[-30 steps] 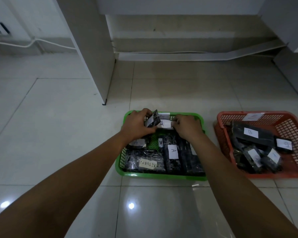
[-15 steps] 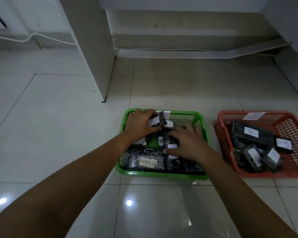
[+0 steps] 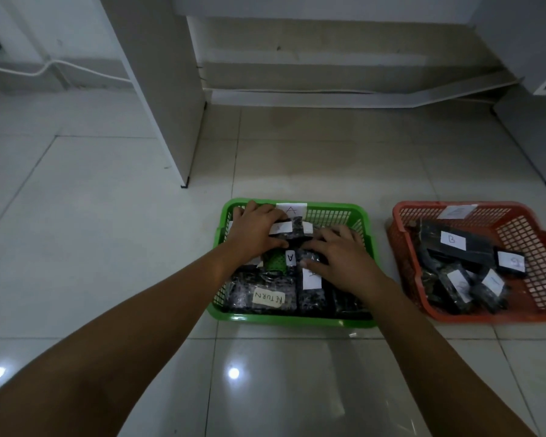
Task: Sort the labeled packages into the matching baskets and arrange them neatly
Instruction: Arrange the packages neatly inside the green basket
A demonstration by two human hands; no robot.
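My left hand (image 3: 255,230) holds a small package (image 3: 292,230) at the back of the green basket (image 3: 292,320); I should lay it flat, label up, square against its neighbours. My right hand (image 3: 338,258) rests flat on the packages there, fingers loose, holding nothing. Two baskets: about six packages show in the green one, one marked RETURN (image 3: 268,298), and five or so in the red basket (image 3: 492,315).

Indoor room, tiled floor (image 3: 108,247), white furniture (image 3: 158,74)
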